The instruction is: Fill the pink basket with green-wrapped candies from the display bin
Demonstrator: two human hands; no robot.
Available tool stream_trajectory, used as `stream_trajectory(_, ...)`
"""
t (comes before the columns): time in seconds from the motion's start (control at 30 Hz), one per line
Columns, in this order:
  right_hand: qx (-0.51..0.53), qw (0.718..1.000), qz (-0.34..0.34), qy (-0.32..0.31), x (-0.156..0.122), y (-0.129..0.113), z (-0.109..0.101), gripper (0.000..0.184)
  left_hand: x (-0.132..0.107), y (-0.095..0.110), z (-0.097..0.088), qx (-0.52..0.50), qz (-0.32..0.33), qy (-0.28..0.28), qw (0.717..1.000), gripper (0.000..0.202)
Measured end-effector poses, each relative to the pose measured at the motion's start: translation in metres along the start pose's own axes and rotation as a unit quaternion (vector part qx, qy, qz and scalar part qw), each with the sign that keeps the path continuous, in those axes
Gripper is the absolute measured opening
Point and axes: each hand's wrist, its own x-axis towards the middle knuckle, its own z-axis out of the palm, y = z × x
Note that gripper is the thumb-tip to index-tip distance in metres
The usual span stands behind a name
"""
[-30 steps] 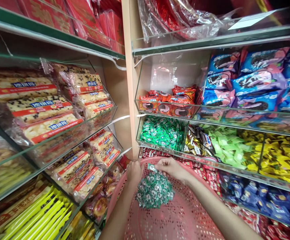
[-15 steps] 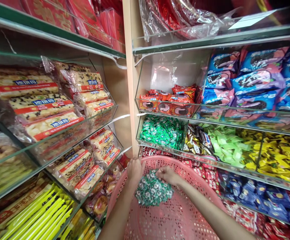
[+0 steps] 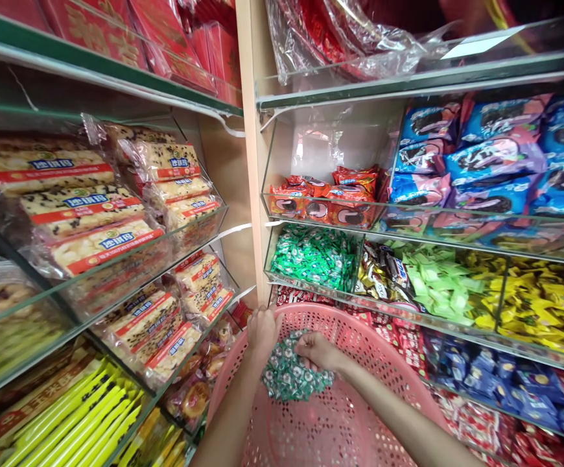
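Note:
A round pink plastic basket [image 3: 306, 428] with many holes sits low in front of me, its far rim close to the shelves. My left hand [image 3: 263, 329] is closed over the far left part of its rim. Inside, toward the far side, lies a pile of small green-wrapped candies [image 3: 294, 376]. My right hand [image 3: 319, 351] reaches over the basket's right side into the pile. Its fingers are bent together at the candies, and what is between the fingertips is hidden.
Glass-fronted shelves meet at a corner post [image 3: 251, 149]. A bin of green candies [image 3: 311, 256] is just beyond the basket. Bagged pastry bars [image 3: 111, 240] line the left shelves. Blue cookie packs [image 3: 496, 155] and yellow candies [image 3: 539, 301] fill shelves at right.
My right hand has shifted slightly left and down, further over the candy pile. My left hand stays on the basket rim. The view has moved a little.

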Motion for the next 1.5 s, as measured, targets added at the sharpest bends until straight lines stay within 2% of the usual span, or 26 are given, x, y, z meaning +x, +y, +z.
stream_trajectory(0.2,-0.043,0.999,0.01,-0.009,-0.003,0.003,0.002,0.017,0.001,-0.002,0.001,0.0,0.006,0.002,1.0,0.042)
stream_trajectory(0.37,-0.082,0.994,-0.009,0.066,0.004,0.01,0.001,0.022,0.001,-0.002,0.003,-0.004,0.008,0.007,1.0,0.041)
stream_trajectory(0.57,-0.177,0.97,-0.056,0.156,0.002,0.008,-0.003,0.031,0.002,-0.003,0.004,-0.007,0.014,0.011,1.0,0.04)
stream_trajectory(0.7,-0.233,0.944,-0.134,0.193,-0.014,-0.021,-0.004,0.033,0.002,-0.003,0.004,-0.007,0.015,0.013,1.0,0.04)
stream_trajectory(0.83,-0.265,0.903,-0.244,0.234,-0.035,-0.076,-0.016,0.036,0.004,-0.002,0.002,-0.006,0.001,-0.007,1.0,0.041)
stream_trajectory(0.93,-0.288,0.872,-0.279,0.28,-0.039,-0.118,-0.036,0.03,0.005,-0.002,0.001,-0.004,-0.006,-0.009,1.0,0.041)
stream_trajectory(1.03,-0.337,0.846,-0.249,0.329,-0.026,-0.147,-0.058,0.022,0.005,-0.004,0.003,-0.006,-0.012,-0.004,1.0,0.037)
stream_trajectory(1.13,-0.39,0.824,-0.191,0.363,-0.006,-0.163,-0.071,0.016,0.005,-0.006,0.007,-0.01,-0.016,0.0,1.0,0.037)
stream_trajectory(1.3,-0.457,0.791,-0.139,0.382,0.019,-0.175,-0.067,0.026,0.006,-0.008,0.008,-0.021,-0.018,0.005,1.0,0.036)
stream_trajectory(1.5,-0.45,0.787,-0.138,0.398,0.025,-0.177,-0.067,0.021,0.006,-0.008,0.008,-0.033,-0.017,0.003,0.999,0.038)
